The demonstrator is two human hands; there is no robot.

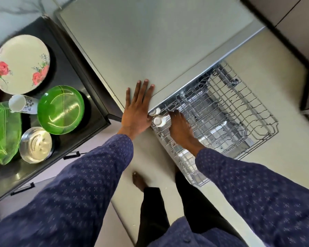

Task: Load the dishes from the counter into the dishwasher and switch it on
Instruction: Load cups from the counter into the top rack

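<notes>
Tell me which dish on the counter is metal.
The steel bowl, nearest the person, below the round green plate. It is shiny silver; the others are green or floral white.

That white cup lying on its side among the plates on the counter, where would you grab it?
Grip the white cup round its flowered body, coming from above. It lies on its side, mouth to the left, between the green plate and the leaf-shaped green dish, so only its upper side is free.
</notes>
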